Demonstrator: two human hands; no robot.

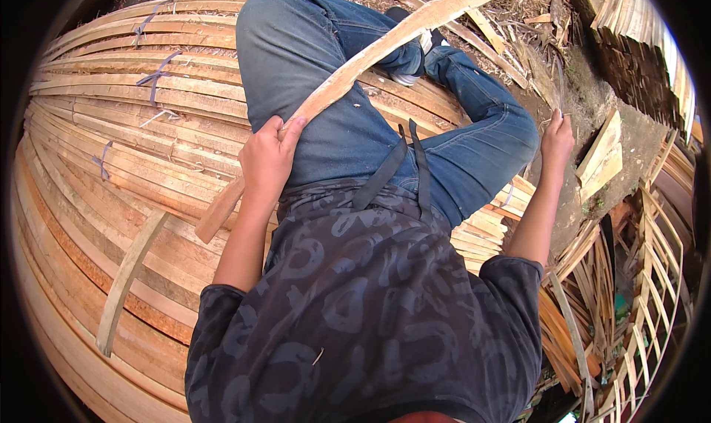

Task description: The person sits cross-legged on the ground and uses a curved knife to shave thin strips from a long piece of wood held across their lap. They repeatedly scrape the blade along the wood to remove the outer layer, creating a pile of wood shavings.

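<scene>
Long pale wooden strip point(385, 49) with uneven edges runs over the faded blue denim trousers point(292, 41), left hand point(268, 154) closed round it. Right hand point(557, 143), right of trousers, seemingly grips a thin curved grey tool point(561, 81). Strip looks unfinished; tied bundles of pale wooden strips point(204, 87) left of trousers look done. No legible writing.
</scene>
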